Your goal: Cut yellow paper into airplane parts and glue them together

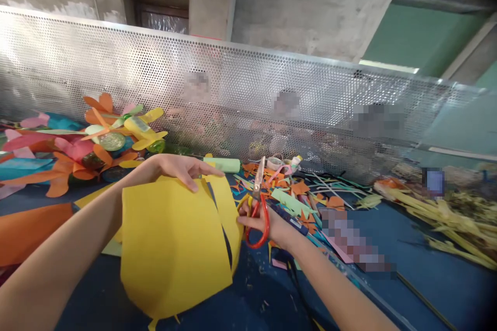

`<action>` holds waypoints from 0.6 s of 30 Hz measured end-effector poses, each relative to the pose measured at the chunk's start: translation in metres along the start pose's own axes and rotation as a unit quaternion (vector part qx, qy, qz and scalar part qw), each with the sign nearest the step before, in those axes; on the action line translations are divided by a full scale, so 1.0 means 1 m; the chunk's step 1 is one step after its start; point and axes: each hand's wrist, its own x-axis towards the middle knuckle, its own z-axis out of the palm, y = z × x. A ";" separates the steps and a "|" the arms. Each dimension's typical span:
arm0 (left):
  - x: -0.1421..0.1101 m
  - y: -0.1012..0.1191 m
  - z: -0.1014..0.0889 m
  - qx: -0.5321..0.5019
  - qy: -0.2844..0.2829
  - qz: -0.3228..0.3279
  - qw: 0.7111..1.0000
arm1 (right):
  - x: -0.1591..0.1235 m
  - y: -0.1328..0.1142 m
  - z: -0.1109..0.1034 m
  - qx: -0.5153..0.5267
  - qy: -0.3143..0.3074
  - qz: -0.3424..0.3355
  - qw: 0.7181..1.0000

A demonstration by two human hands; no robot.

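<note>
The bare left forearm point(73, 238) is slanting up from the lower left, with its wrist point(156, 164) sitting bent. The left grip point(180, 166) is pointing right, its thumb point(190, 182) angling downward, its fingers point(212, 169) lying extended. The bare right forearm point(334, 274) is slanting in from the lower right; the right grip point(268, 220) is holding closed, facing left.

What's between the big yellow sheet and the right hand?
In the head view, a yellow strip lies between the yellow sheet and the right hand, with a narrow dark gap showing between sheet and strip.
</note>
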 end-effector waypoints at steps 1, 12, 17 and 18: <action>-0.001 -0.007 -0.005 -0.003 -0.053 -0.034 0.998 | 0.000 0.000 -0.001 -0.046 -0.001 0.018 0.999; -0.025 -0.072 -0.027 0.310 0.007 -0.168 0.936 | 0.000 0.006 -0.014 -0.295 0.050 0.123 0.946; -0.013 -0.080 -0.028 0.398 0.137 -0.136 0.897 | 0.001 0.010 -0.008 -0.314 0.038 0.134 0.939; -0.009 -0.082 -0.029 0.417 0.179 -0.122 0.883 | 0.001 0.010 -0.008 -0.310 0.038 0.139 0.940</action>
